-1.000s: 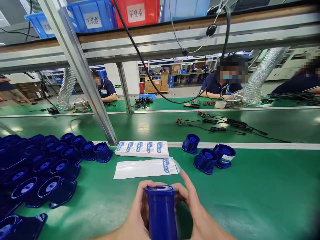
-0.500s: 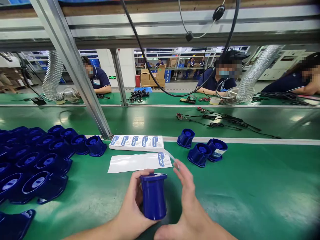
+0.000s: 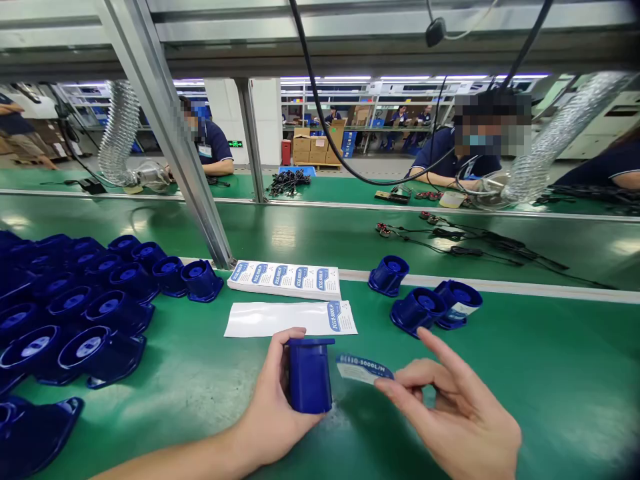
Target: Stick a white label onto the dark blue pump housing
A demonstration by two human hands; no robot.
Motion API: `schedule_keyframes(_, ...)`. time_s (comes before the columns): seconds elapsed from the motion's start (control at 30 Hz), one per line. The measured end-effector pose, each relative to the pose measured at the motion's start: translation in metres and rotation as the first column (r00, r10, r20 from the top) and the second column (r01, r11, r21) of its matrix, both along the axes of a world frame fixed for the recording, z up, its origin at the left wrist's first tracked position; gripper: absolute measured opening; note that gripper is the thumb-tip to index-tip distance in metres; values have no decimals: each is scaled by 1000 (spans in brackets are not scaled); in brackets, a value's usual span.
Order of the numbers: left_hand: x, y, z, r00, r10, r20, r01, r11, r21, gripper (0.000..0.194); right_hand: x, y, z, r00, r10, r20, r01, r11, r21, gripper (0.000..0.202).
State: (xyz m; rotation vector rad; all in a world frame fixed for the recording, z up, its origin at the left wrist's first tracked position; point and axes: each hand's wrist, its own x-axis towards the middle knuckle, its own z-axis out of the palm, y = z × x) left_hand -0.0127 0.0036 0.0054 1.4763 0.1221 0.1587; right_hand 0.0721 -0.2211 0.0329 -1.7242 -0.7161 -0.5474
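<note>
On the green bench mat [image 3: 525, 373], near edge, centre: one blue plastic housing [image 3: 310, 380], standing with its flanged end up, wrapped by the left hand [image 3: 273, 407], thumb on the near side, fingers behind. No label shows on the face turned to the camera.

Just right of the housing, apart from it: one blue-and-white sticker label [image 3: 363, 369], held flat by its right end in a narrow pinch of the right hand [image 3: 457, 413], thumb and forefinger closed on it, the other fingers spread.

Behind the hands: a backing sheet [image 3: 280, 319] with one label left at its right end, the rest bare white; beyond it a stack of full label sheets [image 3: 285, 279].

Right, well apart: three housings [image 3: 425, 300], one showing a white label on its side. Judged as finished pieces, few in number.

Left: a large heap of blue housings [image 3: 75, 307], no labels visible. Judged as stock to be done; most of the work appears to remain.

Room: open mat lies right of the right hand and between the hands and the sheets. The heap crowds the left; a slanted metal post [image 3: 170, 140] and the conveyor rail [image 3: 525, 285] bound the far side. Other people sit across the line.
</note>
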Motion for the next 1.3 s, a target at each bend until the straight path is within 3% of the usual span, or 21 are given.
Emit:
schedule_keyframes(0.07,0,0,-2,1000,5,-12,-5,1000,9,87,1,0,-1,1000,29,-10,-29,1000,-9,69)
schedule_keyframes(0.17,-1,1,-6,1000,6,-4,-6,999,46,87,5,-4,-1,987,119,107,-106,987,-123,44)
schedule_keyframes(0.3,-1,2,-9,1000,3,-5,-3,998,70,87,5,-9,2,982,37,185,-8,988,-155,37)
schedule_keyframes(0.37,-1,2,-10,1000,0,-13,1,997,79,86,3,-8,4,980,87,181,-61,987,-147,37)
schedule_keyframes(0.43,-1,1,-9,1000,-5,-12,6,996,88,85,1,-5,5,982,181,59,-172,977,-129,30)
schedule_keyframes(0.5,-1,1,-8,1000,-16,-2,16,996,91,84,-1,0,3,957,236,-167,-252,964,-83,18)
schedule_keyframes(0.6,-1,-1,-6,999,-40,0,40,996,82,83,-3,6,-5,820,264,-508,-296,955,19,14)
schedule_keyframes(0.7,-1,-2,-5,999,-51,-18,52,996,72,81,-3,8,-14,674,288,-680,-295,949,110,23)
schedule_keyframes(0.8,-2,-2,-5,997,-67,-38,69,996,63,82,-1,6,-20,613,304,-729,-291,945,149,25)
schedule_keyframes(1.03,-2,-1,-8,993,-81,-81,85,995,48,83,-7,5,-21,562,295,-773,-260,950,173,25)
schedule_keyframes(1.17,-2,-1,-7,994,-75,-86,82,993,82,82,-13,12,-16,516,210,-831,-155,976,151,32)
schedule_keyframes(1.3,-3,-1,-7,993,-79,-85,86,993,77,81,-12,13,-17,519,220,-826,-221,968,119,33)
